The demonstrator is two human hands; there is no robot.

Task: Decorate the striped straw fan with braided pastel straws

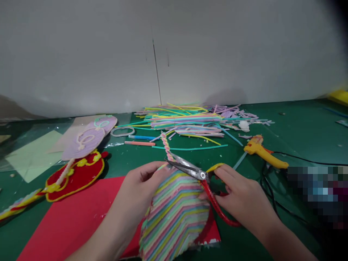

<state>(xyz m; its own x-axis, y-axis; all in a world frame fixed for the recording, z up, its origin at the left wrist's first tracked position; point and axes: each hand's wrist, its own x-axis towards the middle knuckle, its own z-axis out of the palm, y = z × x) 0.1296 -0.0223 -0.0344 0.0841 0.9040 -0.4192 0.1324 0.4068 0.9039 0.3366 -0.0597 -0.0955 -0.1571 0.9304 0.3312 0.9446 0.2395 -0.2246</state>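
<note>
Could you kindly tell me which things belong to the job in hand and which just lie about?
Job:
Red-handled metal scissors, in right hand
Multicoloured striped rounded piece, in left hand
Heap of pastel strips, probably

Apparently lying about:
Yellow plastic glue gun
Pale green paper sheet
Red, yellow-edged fabric ornament

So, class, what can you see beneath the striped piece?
The red sheet shows past both sides of the striped piece, with the green table beyond. Whatever lies directly beneath the piece is covered; whether the piece touches the sheet cannot be told.
</note>
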